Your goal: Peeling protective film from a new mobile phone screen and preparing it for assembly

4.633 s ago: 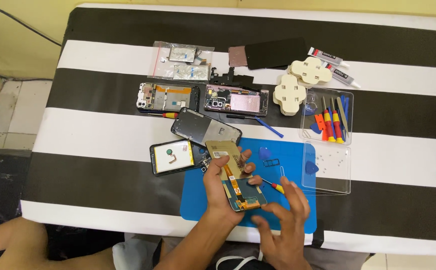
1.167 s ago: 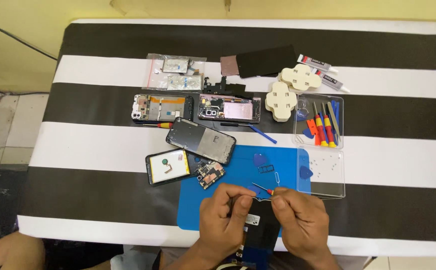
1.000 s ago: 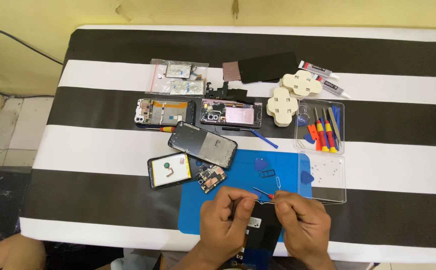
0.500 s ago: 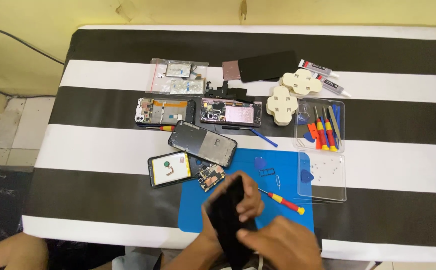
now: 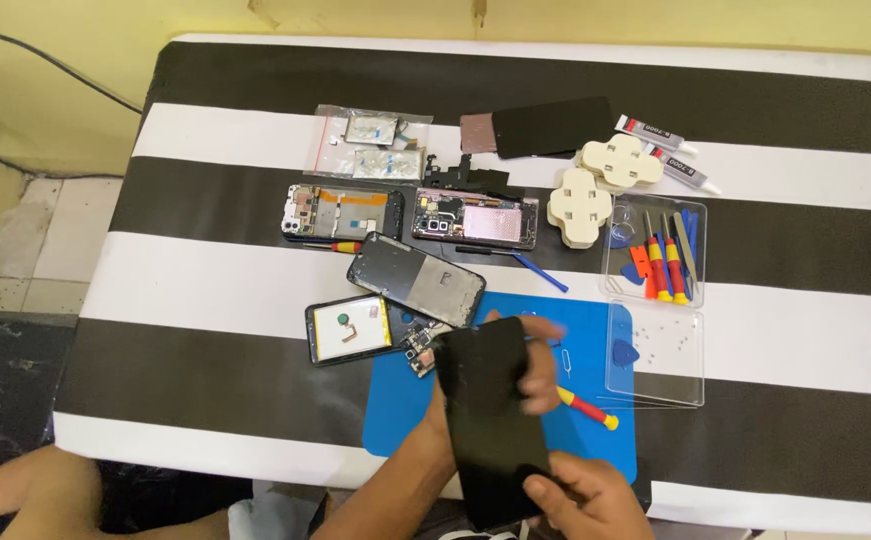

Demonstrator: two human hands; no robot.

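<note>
Both my hands hold a black phone body (image 5: 490, 420) upright over the blue work mat (image 5: 400, 405). My left hand (image 5: 533, 362) is behind it, fingers wrapped round its upper right edge. My right hand (image 5: 587, 500) grips its lower end near the table's front edge. A red and yellow screwdriver (image 5: 587, 408) lies on the mat just right of the phone. A small circuit board (image 5: 417, 346) sits at the mat's upper left corner, partly hidden by the phone.
Beyond the mat lie a black phone frame (image 5: 415, 280), a back cover with a yellow battery (image 5: 347, 330), two opened phones (image 5: 340, 210) (image 5: 475, 218), parts bags (image 5: 370, 140) and cream blocks (image 5: 580, 197). A clear tray of screwdrivers (image 5: 655, 262) and a clear lid (image 5: 655, 355) stand right.
A second ago my hands worked a small part low over the mat. Since then the screwdriver came to rest on the mat and both hands raised the black phone body.
</note>
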